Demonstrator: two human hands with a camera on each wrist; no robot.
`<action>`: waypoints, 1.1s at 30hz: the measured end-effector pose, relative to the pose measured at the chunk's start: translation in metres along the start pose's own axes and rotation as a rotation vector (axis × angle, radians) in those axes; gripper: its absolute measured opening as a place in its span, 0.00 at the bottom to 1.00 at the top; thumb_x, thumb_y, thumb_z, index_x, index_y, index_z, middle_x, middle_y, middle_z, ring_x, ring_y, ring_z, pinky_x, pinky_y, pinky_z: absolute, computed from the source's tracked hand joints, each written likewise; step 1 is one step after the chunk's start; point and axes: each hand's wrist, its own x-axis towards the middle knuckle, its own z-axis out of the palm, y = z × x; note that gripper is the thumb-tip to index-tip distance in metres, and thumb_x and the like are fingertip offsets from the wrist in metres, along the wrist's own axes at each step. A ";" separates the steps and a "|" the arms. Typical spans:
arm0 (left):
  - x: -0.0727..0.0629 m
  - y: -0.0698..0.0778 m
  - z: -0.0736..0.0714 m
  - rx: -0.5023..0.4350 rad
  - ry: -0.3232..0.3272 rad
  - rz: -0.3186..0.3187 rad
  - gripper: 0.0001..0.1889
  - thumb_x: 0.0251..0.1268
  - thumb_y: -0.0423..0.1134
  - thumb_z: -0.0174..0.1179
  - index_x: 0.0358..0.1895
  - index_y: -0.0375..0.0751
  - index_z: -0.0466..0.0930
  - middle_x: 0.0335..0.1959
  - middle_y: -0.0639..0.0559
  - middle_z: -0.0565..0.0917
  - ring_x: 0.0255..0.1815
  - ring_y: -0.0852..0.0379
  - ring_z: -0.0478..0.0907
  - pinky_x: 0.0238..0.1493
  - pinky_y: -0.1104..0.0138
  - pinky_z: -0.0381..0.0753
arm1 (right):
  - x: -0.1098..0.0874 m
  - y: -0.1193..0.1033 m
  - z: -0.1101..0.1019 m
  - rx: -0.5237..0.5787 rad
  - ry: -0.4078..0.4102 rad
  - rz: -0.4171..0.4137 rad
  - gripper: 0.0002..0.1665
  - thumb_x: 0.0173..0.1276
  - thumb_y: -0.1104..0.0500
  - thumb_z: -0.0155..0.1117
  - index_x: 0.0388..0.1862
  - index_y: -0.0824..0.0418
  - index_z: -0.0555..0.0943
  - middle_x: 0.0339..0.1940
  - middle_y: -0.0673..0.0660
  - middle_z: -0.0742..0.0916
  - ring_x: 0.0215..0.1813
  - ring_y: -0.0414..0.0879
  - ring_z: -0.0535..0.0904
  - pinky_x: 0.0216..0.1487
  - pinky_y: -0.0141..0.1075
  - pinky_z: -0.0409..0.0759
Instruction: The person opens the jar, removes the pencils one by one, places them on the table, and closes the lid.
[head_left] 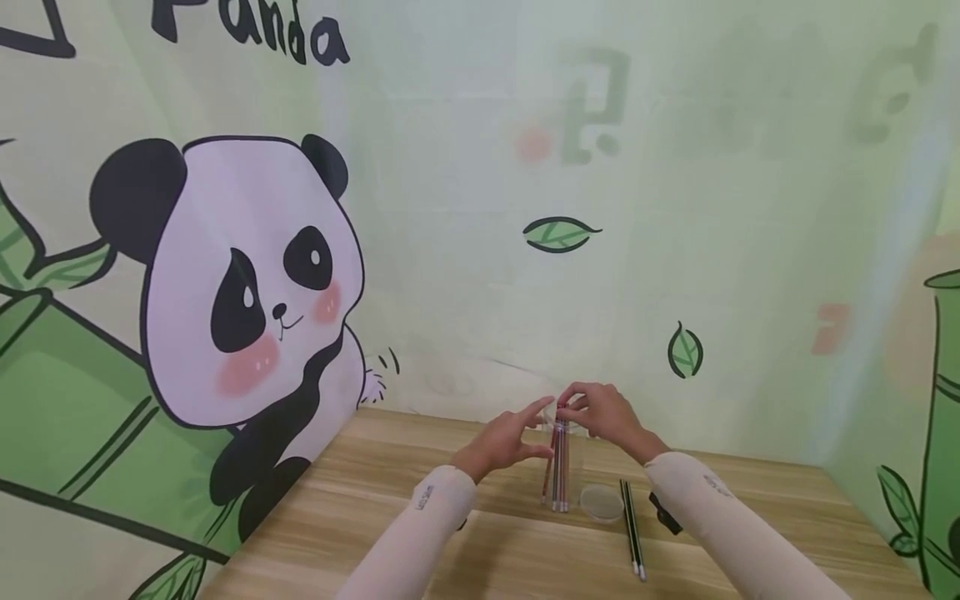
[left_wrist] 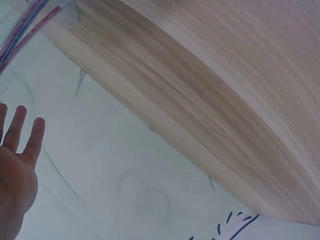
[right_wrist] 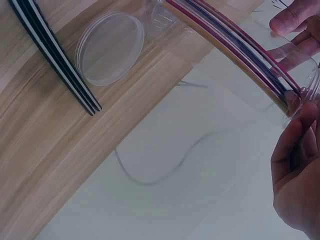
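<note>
Fingers of the right hand (head_left: pixel 609 414) pinch the tops of the pencils (head_left: pixel 562 479), which stand directly beneath them inside the jar (head_left: pixel 576 467), while the left hand (head_left: pixel 501 442) spreads its fingers apart beside it, lid (head_left: pixel 602 503) and dark pencils (head_left: pixel 632 529) lying below the right fingers.

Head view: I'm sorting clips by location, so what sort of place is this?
Perhaps an indoor activity or recording corner: a printed panda backdrop stands behind a wood-grain table, where dark pencils lie.
</note>
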 end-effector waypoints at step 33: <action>-0.001 0.003 -0.001 0.008 -0.016 -0.034 0.48 0.65 0.53 0.71 0.84 0.54 0.54 0.64 0.42 0.84 0.63 0.48 0.82 0.67 0.51 0.78 | 0.001 -0.004 -0.022 -0.001 0.030 -0.039 0.09 0.73 0.58 0.71 0.49 0.58 0.86 0.45 0.63 0.92 0.18 0.44 0.78 0.21 0.35 0.79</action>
